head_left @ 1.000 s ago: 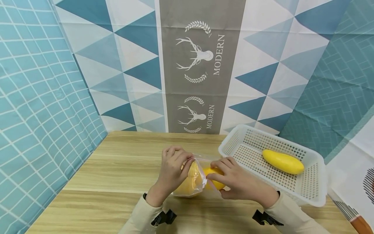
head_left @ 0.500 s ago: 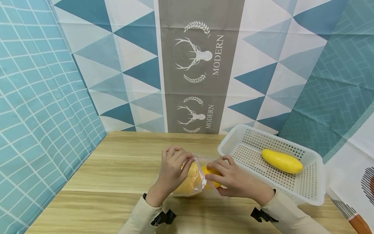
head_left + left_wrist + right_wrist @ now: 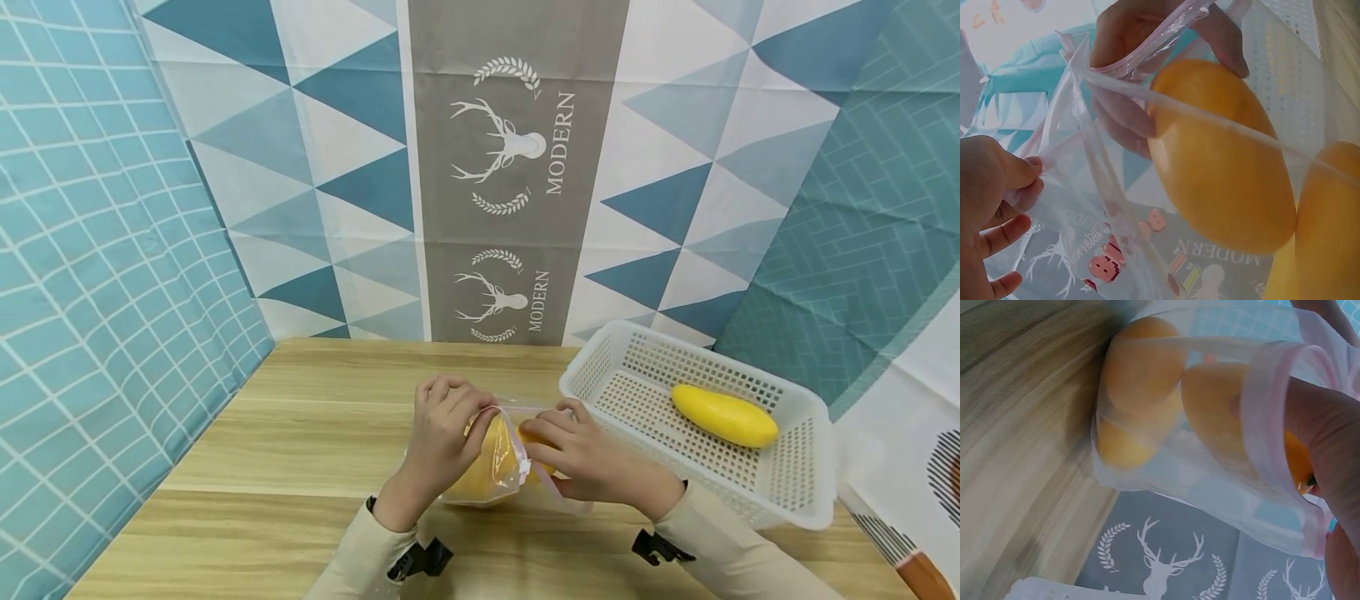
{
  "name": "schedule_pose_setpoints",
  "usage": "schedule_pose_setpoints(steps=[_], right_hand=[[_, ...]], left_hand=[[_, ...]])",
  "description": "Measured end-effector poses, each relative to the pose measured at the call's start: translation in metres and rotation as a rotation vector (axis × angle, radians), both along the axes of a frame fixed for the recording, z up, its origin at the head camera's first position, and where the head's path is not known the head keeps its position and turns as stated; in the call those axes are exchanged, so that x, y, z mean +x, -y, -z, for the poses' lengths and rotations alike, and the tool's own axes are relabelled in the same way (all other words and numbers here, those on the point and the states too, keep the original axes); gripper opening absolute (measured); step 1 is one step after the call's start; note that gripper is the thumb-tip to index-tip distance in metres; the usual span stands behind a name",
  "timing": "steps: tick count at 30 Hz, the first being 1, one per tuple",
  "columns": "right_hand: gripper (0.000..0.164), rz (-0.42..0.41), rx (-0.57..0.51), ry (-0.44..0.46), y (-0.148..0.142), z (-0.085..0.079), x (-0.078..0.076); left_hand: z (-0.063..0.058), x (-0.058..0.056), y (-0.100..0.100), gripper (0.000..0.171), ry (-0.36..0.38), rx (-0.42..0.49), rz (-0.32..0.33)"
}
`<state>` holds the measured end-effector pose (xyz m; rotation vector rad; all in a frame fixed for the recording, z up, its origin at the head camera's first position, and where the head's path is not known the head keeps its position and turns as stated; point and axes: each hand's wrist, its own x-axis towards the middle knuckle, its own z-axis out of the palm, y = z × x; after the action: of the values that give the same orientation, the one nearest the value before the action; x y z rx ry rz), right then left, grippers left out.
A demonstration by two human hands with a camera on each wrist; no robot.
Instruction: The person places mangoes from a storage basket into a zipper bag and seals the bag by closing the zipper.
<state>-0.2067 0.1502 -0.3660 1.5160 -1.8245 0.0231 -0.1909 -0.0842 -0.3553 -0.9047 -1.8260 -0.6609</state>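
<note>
My left hand (image 3: 442, 429) pinches the rim of a clear zip bag (image 3: 1079, 144) between thumb and forefinger; its other fingers hang loosely apart in the left wrist view. My right hand (image 3: 596, 462) reaches into the bag's mouth, gripping a smooth orange-yellow mango (image 3: 1216, 169) by its upper end. A small green stem spot shows on this mango beside my right fingers in the right wrist view. Deeper in the bag lie more yellow mangoes (image 3: 1141, 369), seen through the plastic. A white slider sits on the pink zip edge between my hands.
A white perforated basket (image 3: 813, 467) stands to the right, with a long yellow fruit (image 3: 726, 415) in it. The bag rests on a wooden table (image 3: 315, 450). Patterned cloth (image 3: 517, 208) hangs behind, and blue tiled cloth (image 3: 112, 275) hangs along the left.
My right hand has moved left and deeper into the bag's mouth with the mango, so less of the mango shows. My left hand stays in place on the rim.
</note>
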Motion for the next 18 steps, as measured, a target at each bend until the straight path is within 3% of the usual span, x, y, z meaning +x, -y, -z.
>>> schedule_pose_setpoints(steps=[7, 18], right_hand=[[0.062, 0.037, -0.009, 0.022, 0.0033, 0.0056, -0.0017], [0.039, 0.020, -0.011, 0.015, 0.0028, 0.0046, -0.0031]], left_hand=[[0.0005, -0.0011, 0.0001, 0.009, -0.013, 0.007, 0.001], [0.0009, -0.0012, 0.0012, 0.010, -0.008, 0.012, -0.002]])
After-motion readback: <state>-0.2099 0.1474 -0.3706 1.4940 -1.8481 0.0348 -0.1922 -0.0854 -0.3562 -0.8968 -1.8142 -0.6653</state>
